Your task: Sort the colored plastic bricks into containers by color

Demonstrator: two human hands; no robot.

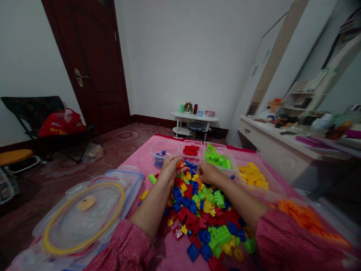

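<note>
A mixed pile of toy building blocks (pixel 194 214) in red, blue, yellow and green spreads over a pink-covered table. At the far end of this heap, my left hand (pixel 170 168) is curled round an orange building block (pixel 179 164), which shows between thumb and fingers. My right hand (pixel 209 173) dips its bent fingertips into the pile a little to the right. Its fingers are closed together, and whatever is between them is hidden among the blocks.
Beyond the pile stand a round tub (pixel 164 149) of blue blocks, a box of red pieces (pixel 191 150) and one of green pieces (pixel 216 157). Yellow pieces (pixel 253 175) and orange pieces (pixel 307 218) fill containers at right. Stacked clear lids (pixel 113 184) lie at left.
</note>
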